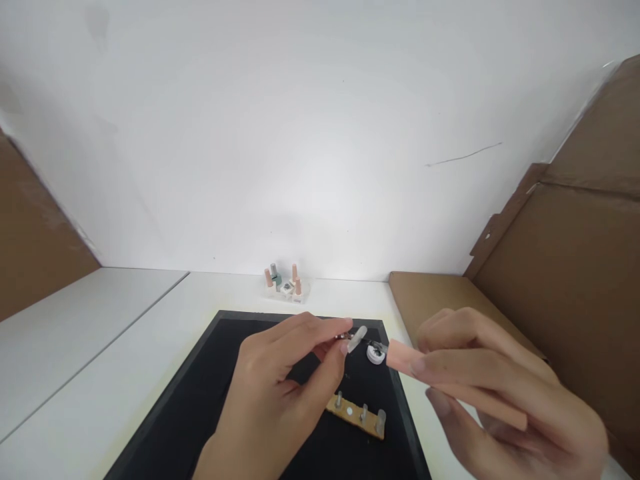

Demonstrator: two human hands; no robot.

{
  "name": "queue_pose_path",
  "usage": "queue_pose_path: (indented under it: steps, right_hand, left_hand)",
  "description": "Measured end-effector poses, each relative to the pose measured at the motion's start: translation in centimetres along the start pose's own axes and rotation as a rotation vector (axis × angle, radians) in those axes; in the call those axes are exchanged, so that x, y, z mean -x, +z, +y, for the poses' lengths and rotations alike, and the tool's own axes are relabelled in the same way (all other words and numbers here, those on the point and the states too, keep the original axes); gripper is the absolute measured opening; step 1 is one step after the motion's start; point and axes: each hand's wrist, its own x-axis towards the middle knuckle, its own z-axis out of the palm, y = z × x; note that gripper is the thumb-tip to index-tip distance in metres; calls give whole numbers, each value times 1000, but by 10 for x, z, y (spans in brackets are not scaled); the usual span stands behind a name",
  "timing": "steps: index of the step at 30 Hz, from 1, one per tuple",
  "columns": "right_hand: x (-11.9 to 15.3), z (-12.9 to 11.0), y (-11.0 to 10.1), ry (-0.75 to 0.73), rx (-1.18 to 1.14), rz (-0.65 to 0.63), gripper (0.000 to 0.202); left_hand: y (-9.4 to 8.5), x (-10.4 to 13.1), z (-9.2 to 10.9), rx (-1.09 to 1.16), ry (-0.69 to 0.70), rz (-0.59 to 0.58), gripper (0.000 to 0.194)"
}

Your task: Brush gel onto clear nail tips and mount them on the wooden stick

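Note:
My left hand is closed in a pinch on a small metal clip, most of it hidden by the fingers. A translucent false nail tip sits at the clip's end, tilted up to the right. My right hand grips a nail polish brush by its long peach cap. The brush's dark bristle end points left, close to the nail tip; I cannot tell whether they touch. Below the hands, a tan strip carries several more clear nail tips standing on it, its left end hidden by my left hand.
A small round white container with dark stuff in it stands behind the brush on the black mat. Several nail polish bottles with peach and grey caps stand at the back by the white wall. Cardboard walls in the right side.

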Motion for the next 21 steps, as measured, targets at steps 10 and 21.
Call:
queue_pose_path:
  steps: [10, 21]
  right_hand:
    - [4, -1, -1, 36, -13, -16, 34]
    - [9, 4, 4, 52, -178, 135, 31]
  left_hand:
    - [7, 2, 3, 110, -119, 91, 21]
    - [6, 3, -3, 281, -293, 58, 19]
